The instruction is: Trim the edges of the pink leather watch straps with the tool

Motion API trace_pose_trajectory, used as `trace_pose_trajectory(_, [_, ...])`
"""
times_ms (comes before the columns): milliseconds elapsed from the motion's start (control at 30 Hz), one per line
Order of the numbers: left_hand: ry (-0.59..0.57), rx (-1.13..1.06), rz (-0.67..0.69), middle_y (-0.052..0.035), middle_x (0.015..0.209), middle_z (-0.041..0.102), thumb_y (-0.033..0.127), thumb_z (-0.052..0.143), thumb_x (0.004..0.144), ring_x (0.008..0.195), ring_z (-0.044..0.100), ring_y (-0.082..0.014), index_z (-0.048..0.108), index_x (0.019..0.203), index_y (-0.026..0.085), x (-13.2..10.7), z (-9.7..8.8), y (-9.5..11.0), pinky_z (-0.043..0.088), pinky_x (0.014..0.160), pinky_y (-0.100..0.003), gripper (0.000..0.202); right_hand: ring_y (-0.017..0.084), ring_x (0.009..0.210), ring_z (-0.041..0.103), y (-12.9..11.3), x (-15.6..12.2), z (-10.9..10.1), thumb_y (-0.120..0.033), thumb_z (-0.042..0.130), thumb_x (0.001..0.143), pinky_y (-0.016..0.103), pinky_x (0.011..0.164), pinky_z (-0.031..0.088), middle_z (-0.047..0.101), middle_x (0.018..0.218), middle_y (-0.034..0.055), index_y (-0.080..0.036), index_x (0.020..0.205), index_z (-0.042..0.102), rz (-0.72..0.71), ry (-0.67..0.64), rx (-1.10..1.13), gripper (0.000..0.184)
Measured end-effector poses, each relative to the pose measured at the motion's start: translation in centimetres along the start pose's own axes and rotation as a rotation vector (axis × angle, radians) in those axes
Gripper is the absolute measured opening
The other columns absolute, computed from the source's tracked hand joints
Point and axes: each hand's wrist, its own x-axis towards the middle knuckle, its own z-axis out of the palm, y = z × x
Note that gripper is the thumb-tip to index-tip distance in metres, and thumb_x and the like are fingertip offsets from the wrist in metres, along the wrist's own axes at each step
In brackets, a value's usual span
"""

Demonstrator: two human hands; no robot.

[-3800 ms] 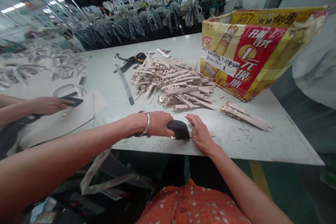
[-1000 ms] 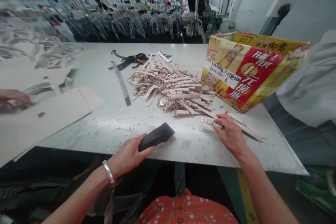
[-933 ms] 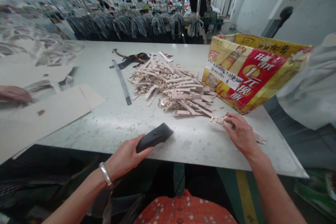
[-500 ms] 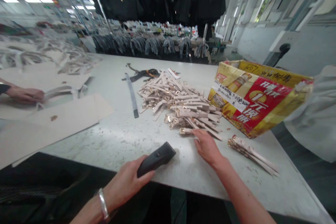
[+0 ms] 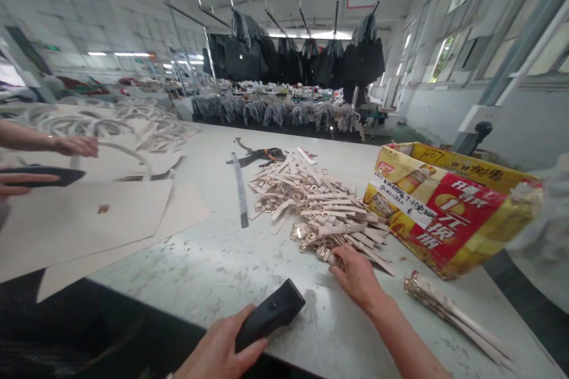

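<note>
My left hand is wrapped round a black hand-held tool shaped like a hair clipper, held over the table's near edge. At the near side of a heap of pale straps with gold buckles, my right hand is closed on one buckled strap. Its buckle end pokes out to the left of my fingers; the rest is hidden by the hand. To the right of that hand lies a separate bundle of buckled straps.
A yellow and red cardboard box stands right of the heap. Behind it are a grey strip and dark straps. At left, a co-worker's hands work over pale panels, one holding a black tool. Black bags hang beyond.
My view has tilted up, so the table sits lower in it. My right fingers have curled more around the strap. The co-worker's raised hand and black tool have come into view.
</note>
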Motion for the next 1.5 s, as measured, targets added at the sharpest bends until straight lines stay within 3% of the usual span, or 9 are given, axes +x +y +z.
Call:
trace_pose_trajectory(200, [-0.009,-0.009,0.022,0.0026,0.065,0.061,0.041,0.047,0.077,0.059,0.055,-0.0144,0.058,0.082,0.019,0.1,-0.1,0.3,0.037,0.052,-0.022,0.025,0.015,0.083,0.053,-0.8,-4.0,1.2,-0.023,0.056,0.077,0.024,0.072,0.037,0.056,0.086,0.0020,-0.021,0.081,0.061,-0.109,-0.220,0.085,0.007])
trace_pose_trajectory(400, [-0.065,0.045,0.033,0.0027,0.064,0.060,0.043,0.045,0.078,0.057,0.056,-0.0152,0.058,0.086,0.020,0.7,0.1,0.8,0.036,0.051,-0.023,0.027,0.019,0.093,0.050,0.8,-6.7,2.5,-0.026,0.056,0.081,0.031,0.081,0.040,0.056,0.098,0.0052,-0.024,0.105,0.060,-0.116,-0.034,0.191,0.024])
trace_pose_trajectory(533, [-0.118,0.127,0.058,0.0033,0.065,0.059,0.045,0.045,0.079,0.058,0.056,-0.0150,0.057,0.088,0.021,1.6,0.2,1.4,0.036,0.054,-0.023,0.028,0.022,0.094,0.049,2.1,-7.7,3.1,-0.026,0.059,0.079,0.037,0.083,0.039,0.059,0.097,0.0067,-0.023,0.108,0.060,-0.046,0.065,0.163,0.029])
trace_pose_trajectory(800, [-0.180,0.370,0.142,0.0002,0.069,0.062,0.044,0.046,0.079,0.063,0.059,-0.0171,0.057,0.090,0.024,3.7,1.0,3.7,0.036,0.055,-0.024,0.025,0.022,0.091,0.049,2.9,-7.9,4.0,-0.025,0.058,0.080,0.038,0.081,0.040,0.060,0.092,0.0058,-0.023,0.104,0.062,-0.072,0.090,0.252,0.024])
trace_pose_trajectory(1067, [-0.184,0.481,0.213,-0.0027,0.071,0.064,0.044,0.048,0.077,0.065,0.061,-0.0193,0.059,0.089,0.022,5.7,2.3,7.2,0.037,0.055,-0.025,0.027,0.022,0.092,0.049,2.9,-7.9,3.4,-0.021,0.058,0.077,0.037,0.081,0.042,0.060,0.094,0.0065,-0.022,0.110,0.056,-0.075,0.085,0.327,0.033])
trace_pose_trajectory(1233, [-0.237,0.469,0.195,-0.0025,0.072,0.065,0.044,0.048,0.077,0.064,0.060,-0.0181,0.060,0.090,0.022,5.5,1.2,6.3,0.038,0.055,-0.025,0.029,0.020,0.091,0.051,3.1,-8.1,3.5,-0.018,0.058,0.074,0.037,0.084,0.043,0.059,0.095,0.0048,-0.022,0.124,0.045,-0.026,0.126,0.406,0.052])
trace_pose_trajectory(1500, [-0.233,0.529,0.134,-0.0007,0.065,0.061,0.042,0.048,0.075,0.060,0.058,-0.0172,0.060,0.087,0.023,4.6,0.9,5.4,0.035,0.055,-0.025,0.025,0.019,0.091,0.052,3.6,-8.0,3.9,-0.013,0.059,0.072,0.036,0.083,0.043,0.059,0.093,0.0044,-0.023,0.119,0.050,-0.017,0.125,0.430,0.049])
